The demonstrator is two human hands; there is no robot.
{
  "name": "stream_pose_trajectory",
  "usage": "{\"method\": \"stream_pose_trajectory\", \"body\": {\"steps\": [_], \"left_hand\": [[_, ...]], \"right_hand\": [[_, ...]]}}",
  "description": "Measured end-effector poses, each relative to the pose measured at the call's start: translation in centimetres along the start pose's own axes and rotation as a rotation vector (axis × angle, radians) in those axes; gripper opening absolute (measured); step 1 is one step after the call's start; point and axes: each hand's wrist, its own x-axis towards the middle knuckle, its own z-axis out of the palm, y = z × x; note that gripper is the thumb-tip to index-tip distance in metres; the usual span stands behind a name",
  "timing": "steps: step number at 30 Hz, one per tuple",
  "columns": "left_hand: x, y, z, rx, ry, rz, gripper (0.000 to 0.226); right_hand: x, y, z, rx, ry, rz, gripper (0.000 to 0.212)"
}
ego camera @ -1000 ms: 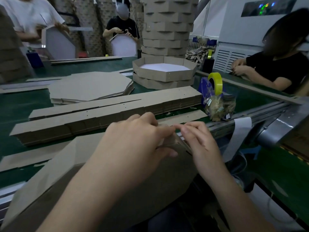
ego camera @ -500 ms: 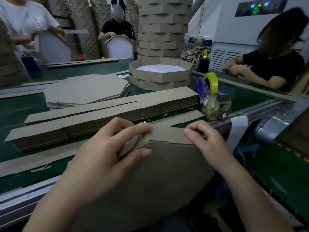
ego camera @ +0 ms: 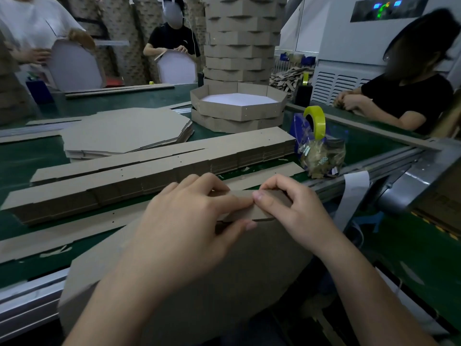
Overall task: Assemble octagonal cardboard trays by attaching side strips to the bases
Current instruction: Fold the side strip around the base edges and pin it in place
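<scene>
While base (ego camera: 264, 270) leans at bench (ego camera: 30, 158) near edge, left hand (ego camera: 189, 221) and right hand (ego camera: 296, 213) pinch strip (ego camera: 249, 212) onto top rim, likely seating joint.

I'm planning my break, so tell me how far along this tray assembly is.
Done: two finished trays sit on the belt, with a tall column of them behind. In hand: the left hand and right hand pinch a side strip along the upper edge of one base. Left: a stack of flat bases and piles of strips wait, so plenty remains.
</scene>
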Motion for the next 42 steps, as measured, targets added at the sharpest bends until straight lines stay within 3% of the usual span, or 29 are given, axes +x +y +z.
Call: {"method": "stream_pose_trajectory", "body": {"steps": [5,8,13,15,18,20,22,25,30,35,40,42], "left_hand": [[0.1,-0.2,0.0,0.016,0.005,0.003,0.041],[0.1,-0.3,0.0,0.028,-0.025,-0.004,0.047],[0.2,-0.3,0.3,0.030,-0.029,-0.005,0.047],[0.2,-0.5,0.4,0.025,-0.021,0.002,0.047],[0.1,-0.8,0.6,0.018,-0.003,0.026,0.044],[0.1,-0.7,0.6,0.022,-0.002,0.036,0.045],[0.2,-0.6,0.6,0.012,-0.005,0.035,0.046],[0.4,-0.4,0.6,0.009,-0.010,0.030,0.049],[0.4,-0.6,0.7,0.004,-0.002,0.029,0.046],[0.4,-0.7,0.9,0.005,0.016,0.045,0.042],[0.6,-0.9,1.0,0.026,0.030,0.056,0.042],[0.7,-1.0,1.1,0.025,0.033,0.053,0.041]], "right_hand": [[0.1,0.1,0.4,-0.008,-0.045,-0.021,0.036],[0.1,0.4,0.8,0.040,-0.067,-0.005,0.027],[0.7,0.9,0.0,0.169,-0.260,0.082,0.031],[1.8,1.7,-1.7,0.137,-0.123,0.083,0.028],[4.6,4.0,-6.2,0.153,0.450,0.123,0.015],[7.1,5.8,-9.5,0.037,0.696,0.242,0.015],[9.3,7.8,-11.5,-0.111,0.649,0.452,0.023],[11.2,9.4,-12.1,-0.077,0.456,0.652,0.031],[12.6,9.9,-12.0,0.110,0.407,0.721,0.024],[13.2,10.1,-11.5,0.413,0.487,0.787,0.002],[13.7,9.5,-11.9,0.576,0.555,0.839,0.006],[13.0,9.6,-11.3,0.649,0.623,0.774,0.004]]}}
